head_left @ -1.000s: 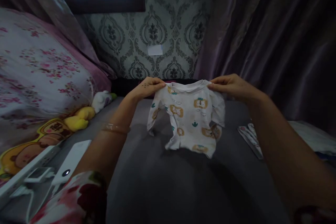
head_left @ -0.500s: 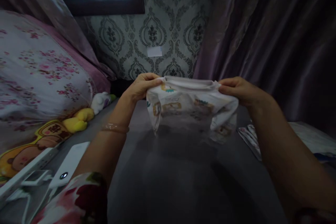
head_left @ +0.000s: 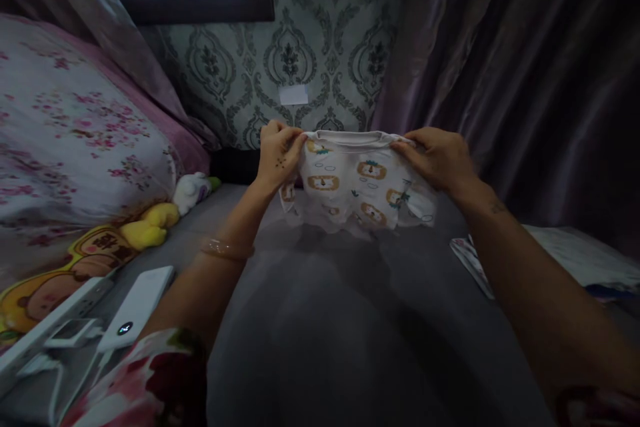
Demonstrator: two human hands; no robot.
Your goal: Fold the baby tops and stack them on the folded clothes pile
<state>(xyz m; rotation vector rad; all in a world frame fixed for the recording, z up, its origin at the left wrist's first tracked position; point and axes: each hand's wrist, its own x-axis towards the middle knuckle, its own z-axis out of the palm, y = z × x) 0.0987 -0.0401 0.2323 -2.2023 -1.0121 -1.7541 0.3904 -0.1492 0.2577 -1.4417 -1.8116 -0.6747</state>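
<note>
A small white shirt with brown animal-face prints hangs in the air above the grey sheet. My left hand pinches its shoulder on the left of the neckline, between thumb and fingers. At the opposite shoulder, my right hand grips the fabric in the same way. The neckline is uppermost and stretched between both hands. The shirt's lower edge and its right-hand sleeve look blurred.
Left of my arm lie a white power bank, a power strip with cables, and plush toys. Folded clothes rest at the right. Behind are patterned wallpaper and a dark curtain.
Both hands have risen slightly, and my right hand has shifted a little left. The shirt's front has spread out and swung away from me, showing more of its print.
</note>
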